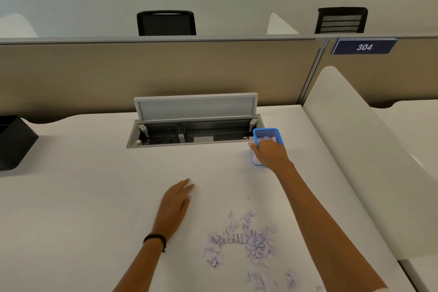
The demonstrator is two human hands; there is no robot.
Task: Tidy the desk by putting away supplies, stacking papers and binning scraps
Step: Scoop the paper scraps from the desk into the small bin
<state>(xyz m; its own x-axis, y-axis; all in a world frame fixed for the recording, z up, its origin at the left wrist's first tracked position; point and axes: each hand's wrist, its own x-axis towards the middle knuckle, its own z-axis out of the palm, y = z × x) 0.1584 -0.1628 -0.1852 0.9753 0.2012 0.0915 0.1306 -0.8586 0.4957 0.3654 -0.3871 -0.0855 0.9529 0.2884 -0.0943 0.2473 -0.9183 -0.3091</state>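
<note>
A small blue mesh bin (pixel 272 134) with paper scraps inside stands at the far right of the white desk (pixel 94 197), beside the open cable tray. My right hand (pixel 270 154) reaches over the bin's near rim and grips it, thumb against the left wall; the fingers are hidden behind the hand. A pile of torn, printed paper scraps (pixel 248 242) lies on the desk near me, between my forearms. My left hand (pixel 176 204) rests flat on the desk with straight fingers, left of the scraps and holding nothing.
An open cable tray (pixel 194 136) with its lid raised is sunk into the desk's far side. A black holder (pixel 14 142) stands at the left edge. A white divider (pixel 369 149) bounds the right side. One loose scrap (pixel 265 170) lies by the bin.
</note>
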